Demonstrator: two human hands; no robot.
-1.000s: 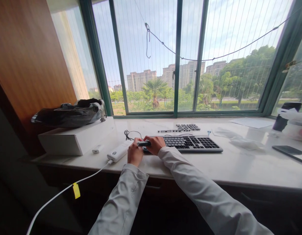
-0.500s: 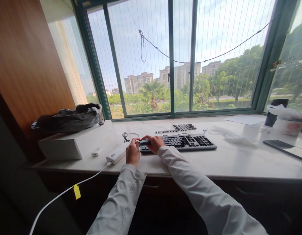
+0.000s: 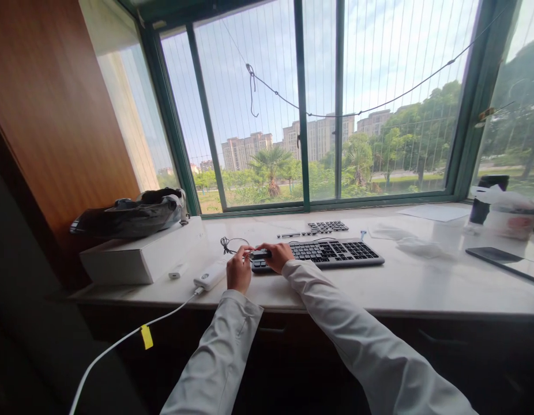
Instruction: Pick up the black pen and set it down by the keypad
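Observation:
Above the left end of a dark keyboard (image 3: 336, 253), my right hand (image 3: 279, 257) is closed round a small dark oblong object (image 3: 260, 253). Its exact kind is too small to make out. My left hand (image 3: 239, 272) is closed with its fingers pinched at the object's left end; what lies between those fingertips is hidden. Several keys are off the keyboard's board, and loose keycaps (image 3: 328, 226) lie in rows behind it. A thinner row of keycaps (image 3: 296, 234) extends to their left.
A white power bank (image 3: 210, 276) with a cable (image 3: 132, 325) sits left of my hands, beside a small white adapter (image 3: 177, 271). A coiled black cord (image 3: 227, 245) lies behind. Further left stands a white box (image 3: 120, 262); to the right are clear plastic bags (image 3: 422, 246) and a tablet (image 3: 500, 257).
The whole view has shifted slightly, so everything sits a little further right at left. Both hands keep nearly the same grip over the keyboard.

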